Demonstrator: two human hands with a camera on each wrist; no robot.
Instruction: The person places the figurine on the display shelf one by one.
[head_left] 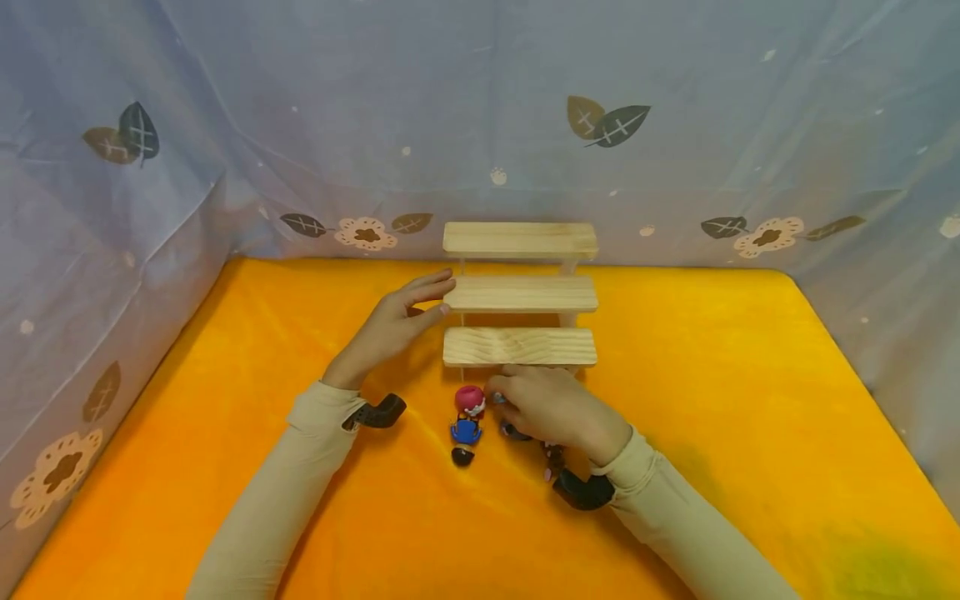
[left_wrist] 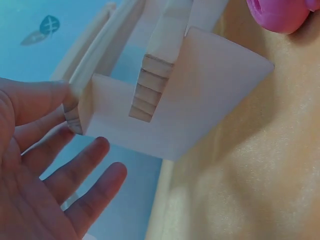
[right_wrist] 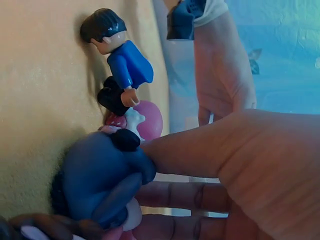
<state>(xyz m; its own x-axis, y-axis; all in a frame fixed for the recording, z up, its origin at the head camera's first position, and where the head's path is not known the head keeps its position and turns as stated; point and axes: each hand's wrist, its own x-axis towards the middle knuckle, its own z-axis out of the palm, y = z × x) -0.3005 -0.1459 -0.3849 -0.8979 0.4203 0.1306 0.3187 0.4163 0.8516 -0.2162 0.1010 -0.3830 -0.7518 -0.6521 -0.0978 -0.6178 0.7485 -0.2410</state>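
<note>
Currently: grey toy (right_wrist: pixel 97 172), before the shelf (head_left: pixel 525 295), pinched in my right hand (head_left: pixel 551 406).
Left hand (head_left: pixel 390 325): thumb and forefinger pinching shelf end, others spread. Toy probably light, stiff; best gripped round its body.

"What's being worn there?"

"A long beige left sleeve (head_left: pixel 287 492) at seven o'clock, a matching right sleeve (head_left: pixel 675 517) at five, creased cuffs (head_left: pixel 633 463)."

"Anything else worn?"

"A curved black left mount (head_left: pixel 384 411) at its cuff's three o'clock; a rounded black right mount (head_left: pixel 583 490) at eight."
</note>
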